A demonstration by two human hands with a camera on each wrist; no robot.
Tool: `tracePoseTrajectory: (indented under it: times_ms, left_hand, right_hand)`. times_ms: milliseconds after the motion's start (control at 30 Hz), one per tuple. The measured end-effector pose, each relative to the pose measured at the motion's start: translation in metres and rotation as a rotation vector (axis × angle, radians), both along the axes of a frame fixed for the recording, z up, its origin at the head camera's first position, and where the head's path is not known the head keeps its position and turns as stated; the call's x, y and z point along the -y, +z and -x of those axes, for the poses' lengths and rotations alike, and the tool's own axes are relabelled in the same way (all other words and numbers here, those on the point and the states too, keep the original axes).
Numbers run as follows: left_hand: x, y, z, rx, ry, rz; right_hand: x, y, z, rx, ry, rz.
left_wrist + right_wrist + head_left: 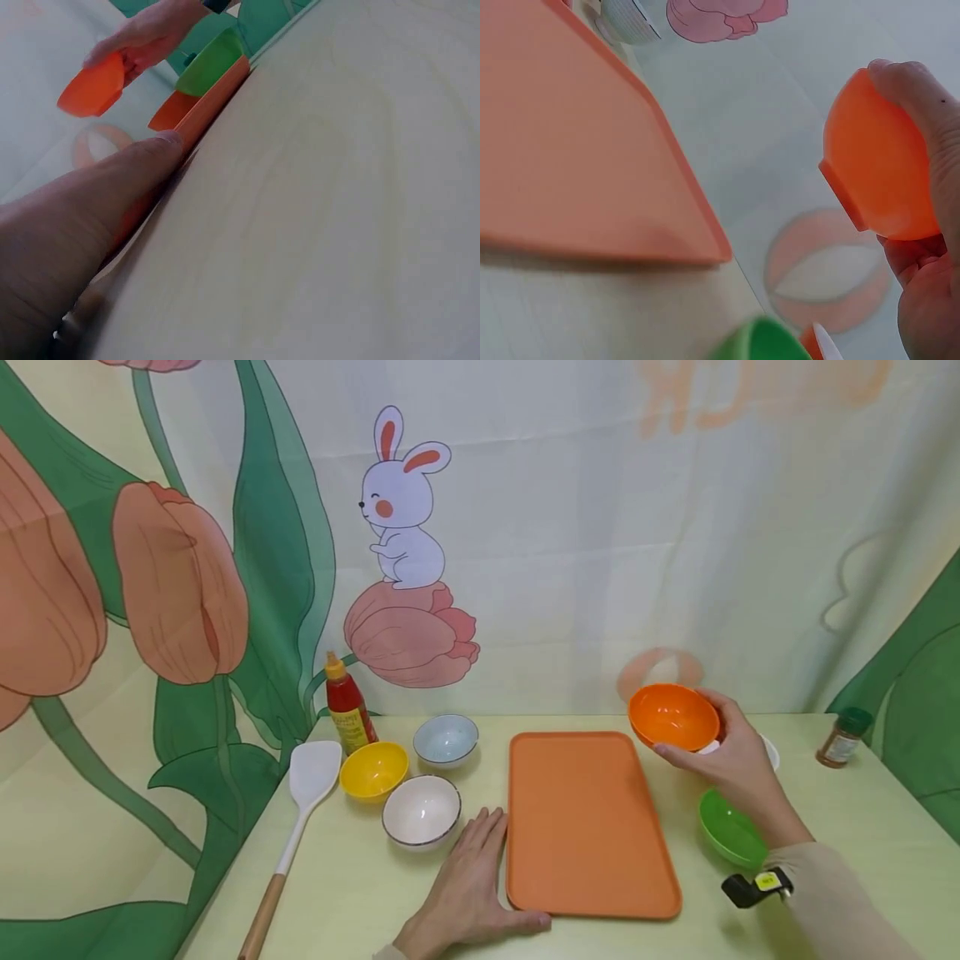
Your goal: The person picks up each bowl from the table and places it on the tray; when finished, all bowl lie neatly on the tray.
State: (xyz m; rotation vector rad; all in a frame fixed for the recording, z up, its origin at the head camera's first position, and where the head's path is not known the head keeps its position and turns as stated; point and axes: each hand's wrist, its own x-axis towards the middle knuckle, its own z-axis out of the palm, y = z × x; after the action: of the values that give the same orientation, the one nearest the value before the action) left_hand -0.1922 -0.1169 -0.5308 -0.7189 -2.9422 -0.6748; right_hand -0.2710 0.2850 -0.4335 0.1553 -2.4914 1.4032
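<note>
My right hand [731,752] grips an orange bowl [675,717] by its rim and side, raised off the table beyond the tray's far right corner. In the right wrist view the thumb lies at the rim of the orange bowl [881,161] and fingers show beneath. On the table my left hand [468,889] lies with extended fingers along the left edge of an orange tray [588,827], the thumb at its front edge. A green bowl [731,831] stands right of the tray, partly behind the right forearm. A white rim [771,753] shows behind the right hand, mostly hidden.
Left of the tray stand a white bowl [422,812], a yellow bowl [373,772] and a light blue bowl [446,742]. Beyond are a red sauce bottle [348,710] and a white spatula [311,777] with a wooden handle. A spice jar [843,739] stands far right, near the curtain [555,568].
</note>
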Motion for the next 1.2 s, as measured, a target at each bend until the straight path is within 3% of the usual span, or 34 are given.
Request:
tracePoseTrajectory:
  times_ms: [733, 1200]
  left_hand:
    - [-0.003, -0.001, 0.003, 0.028, 0.014, -0.005]
    - [-0.004, 0.002, 0.004, 0.099, 0.036, -0.012]
  right_hand:
    - [0.095, -0.013, 0.052, 0.026, 0.115, 0.131]
    - [0.140, -0.029, 0.068, 0.047, 0.177, 0.143]
